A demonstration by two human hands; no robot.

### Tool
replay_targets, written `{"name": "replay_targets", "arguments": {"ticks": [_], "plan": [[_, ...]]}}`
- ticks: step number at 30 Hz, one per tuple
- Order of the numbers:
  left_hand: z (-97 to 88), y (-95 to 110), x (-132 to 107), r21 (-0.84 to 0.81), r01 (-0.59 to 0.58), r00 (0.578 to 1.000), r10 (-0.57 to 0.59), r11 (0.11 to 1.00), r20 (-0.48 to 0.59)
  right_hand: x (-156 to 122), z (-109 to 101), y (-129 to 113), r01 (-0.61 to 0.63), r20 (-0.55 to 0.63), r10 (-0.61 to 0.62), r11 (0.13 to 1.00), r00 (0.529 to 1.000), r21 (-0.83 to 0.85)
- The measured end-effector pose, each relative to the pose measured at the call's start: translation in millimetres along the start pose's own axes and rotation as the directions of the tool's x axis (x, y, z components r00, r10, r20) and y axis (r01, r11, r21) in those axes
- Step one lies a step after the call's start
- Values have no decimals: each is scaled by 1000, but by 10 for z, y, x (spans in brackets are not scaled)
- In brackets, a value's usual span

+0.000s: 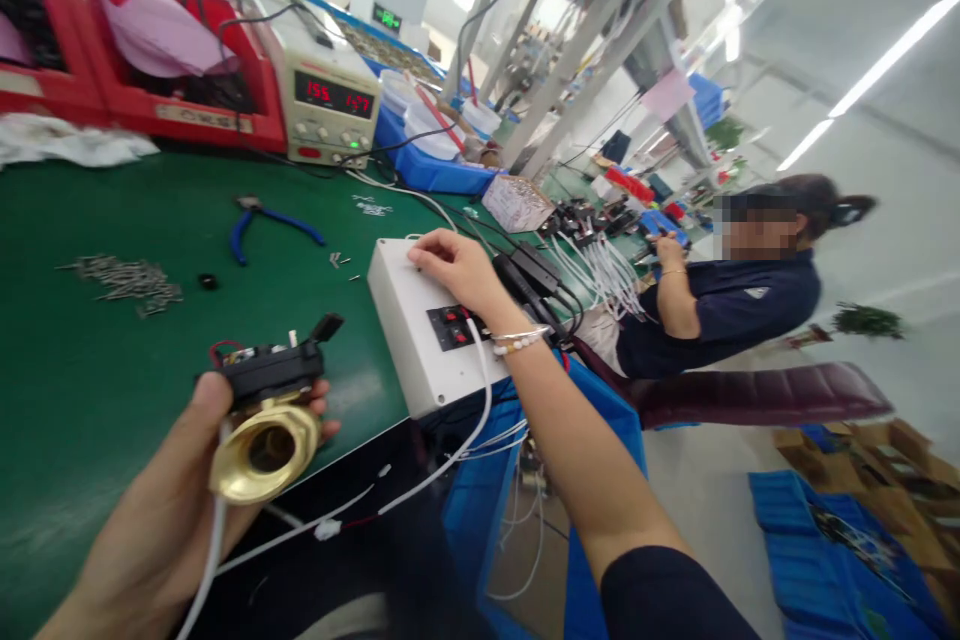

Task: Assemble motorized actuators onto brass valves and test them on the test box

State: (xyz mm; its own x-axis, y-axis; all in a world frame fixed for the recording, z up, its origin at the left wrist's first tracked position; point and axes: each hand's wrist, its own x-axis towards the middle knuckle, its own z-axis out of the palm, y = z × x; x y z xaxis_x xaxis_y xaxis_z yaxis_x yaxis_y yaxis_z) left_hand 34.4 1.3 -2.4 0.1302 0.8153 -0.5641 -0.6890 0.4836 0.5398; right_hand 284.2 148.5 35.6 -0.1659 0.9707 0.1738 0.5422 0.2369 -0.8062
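On the green desk [150,210], a white box [405,330] with a red-and-black panel [452,328] sits under the right grip [469,275], fingers narrowed; whether they hold anything I cannot tell. The left grip [187,460] holds a brass valve [262,410], its underside hidden. Beyond it lie blue-handled pliers [244,230] and metal pieces [124,282], too blurred to identify.

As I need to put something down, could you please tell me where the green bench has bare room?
The green bench is bare left of the left hand, below the metal pieces, and between the brass valve and white box. Right of the box, black adapters and white cables crowd together.
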Motion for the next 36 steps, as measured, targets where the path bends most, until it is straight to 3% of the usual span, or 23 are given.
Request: {"name": "replay_targets", "arguments": {"ticks": [4, 13, 17, 23, 26, 36], "plan": [[174, 59, -83, -18, 18, 1000, -18, 1000, 7, 20, 0, 15, 31, -22, -30, 999, 999, 42], [139, 57, 19, 0, 10, 1000, -10, 1000, -7, 88, -4, 48, 92, 2, -93, 992, 996, -91], [139, 62, 16, 5, 13, 1000, -13, 1000, -17, 89, -1, 75, 104, -4, -104, 993, 995, -63], [-42, -16, 56, -30, -33, 993, 36, 999, 115, 47, -3, 51, 129, -8, -129, 990, 992, -50], [-82, -56, 95, -41, -46, 990, 51, 998, 130, 51, -2, 51, 131, -21, -133, 990, 991, -53], [-4, 36, 9, -4, -24, 991, 24, 1000, 130, 39, -6, 31, 100, -61, -105, 992, 993, -73]]}}
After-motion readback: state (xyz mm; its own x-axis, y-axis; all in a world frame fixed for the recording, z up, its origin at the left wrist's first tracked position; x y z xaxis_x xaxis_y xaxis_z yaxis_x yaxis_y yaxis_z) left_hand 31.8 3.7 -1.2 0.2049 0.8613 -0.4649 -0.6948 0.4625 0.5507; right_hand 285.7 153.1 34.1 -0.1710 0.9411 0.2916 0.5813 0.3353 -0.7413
